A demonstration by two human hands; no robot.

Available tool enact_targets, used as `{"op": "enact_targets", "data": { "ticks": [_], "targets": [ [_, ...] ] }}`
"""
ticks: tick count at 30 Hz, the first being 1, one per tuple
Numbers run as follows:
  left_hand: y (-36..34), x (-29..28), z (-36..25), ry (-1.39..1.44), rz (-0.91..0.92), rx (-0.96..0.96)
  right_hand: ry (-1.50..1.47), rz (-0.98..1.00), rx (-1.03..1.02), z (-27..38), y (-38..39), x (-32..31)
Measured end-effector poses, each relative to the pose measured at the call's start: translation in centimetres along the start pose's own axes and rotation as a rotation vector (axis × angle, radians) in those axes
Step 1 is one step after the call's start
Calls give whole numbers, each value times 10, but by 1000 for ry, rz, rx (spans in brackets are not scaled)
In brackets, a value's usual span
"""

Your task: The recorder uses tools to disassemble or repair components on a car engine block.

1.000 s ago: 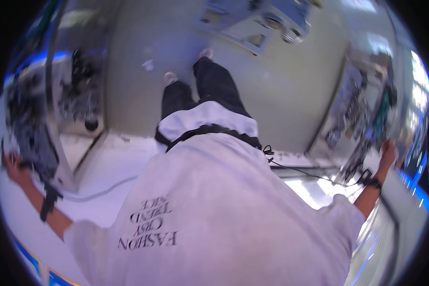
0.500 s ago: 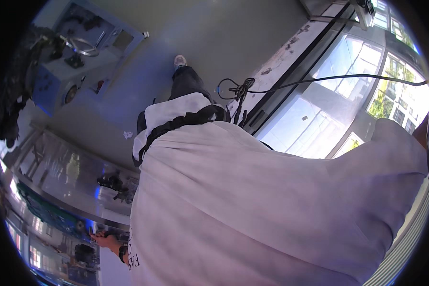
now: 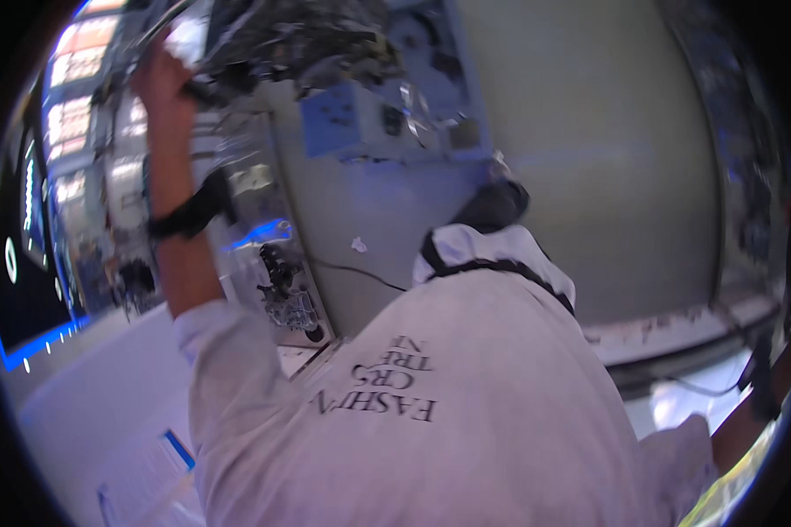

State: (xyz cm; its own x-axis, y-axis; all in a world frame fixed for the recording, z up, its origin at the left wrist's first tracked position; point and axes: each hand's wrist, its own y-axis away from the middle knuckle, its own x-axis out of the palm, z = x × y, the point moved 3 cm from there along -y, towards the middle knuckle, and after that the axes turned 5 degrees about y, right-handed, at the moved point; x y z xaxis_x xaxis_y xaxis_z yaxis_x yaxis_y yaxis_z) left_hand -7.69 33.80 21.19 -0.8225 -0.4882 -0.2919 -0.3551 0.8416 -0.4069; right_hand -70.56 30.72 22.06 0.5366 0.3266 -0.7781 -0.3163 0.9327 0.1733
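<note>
My raised left hand [image 3: 163, 75], blurred by motion and wearing a black wrist strap [image 3: 185, 215], is at the upper left by a curved bar and a large dark metal assembly [image 3: 299, 39]; whether its fingers hold anything is unclear. My right forearm [image 3: 738, 430], with a black band [image 3: 756, 378], reaches to the dark right rim near a cable, and the fingers there cannot be made out. Below the metal assembly, a blue box [image 3: 325, 123] sits by a light cart [image 3: 466, 88] with parts on it.
A metal bench [image 3: 264, 189] with dark metal parts [image 3: 286, 303] runs along my left. Another bench [image 3: 743, 176] lines the right. My foot is on the grey floor [image 3: 606, 211], near a white scrap [image 3: 358, 244] and a cable. A dark panel with blue edging [image 3: 31, 290] stands far left.
The view has swung sharply from half a second ago. My left hand has moved from low in the picture to the upper left. The cart now appears at the top middle.
</note>
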Motion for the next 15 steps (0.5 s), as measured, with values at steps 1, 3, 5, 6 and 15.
{"op": "enact_targets", "data": {
  "ticks": [1, 3, 5, 6, 15],
  "targets": [
    [-22, 41, -11, 102, 114, -39, -18, -13, -113, 13, -34, 24],
    [-53, 113, -39, 313, 241, -83, -146, 168, -30, 46, -80, 64],
    [-77, 178, -64, 465, 326, -119, -367, 420, -220, 95, -109, 111],
    [-86, 209, -76, 520, 358, -116, -433, 501, -329, 119, -121, 131],
    [-166, 362, -96, 263, 316, 181, -1253, 805, -260, 167, -233, 169]
  ]
}}
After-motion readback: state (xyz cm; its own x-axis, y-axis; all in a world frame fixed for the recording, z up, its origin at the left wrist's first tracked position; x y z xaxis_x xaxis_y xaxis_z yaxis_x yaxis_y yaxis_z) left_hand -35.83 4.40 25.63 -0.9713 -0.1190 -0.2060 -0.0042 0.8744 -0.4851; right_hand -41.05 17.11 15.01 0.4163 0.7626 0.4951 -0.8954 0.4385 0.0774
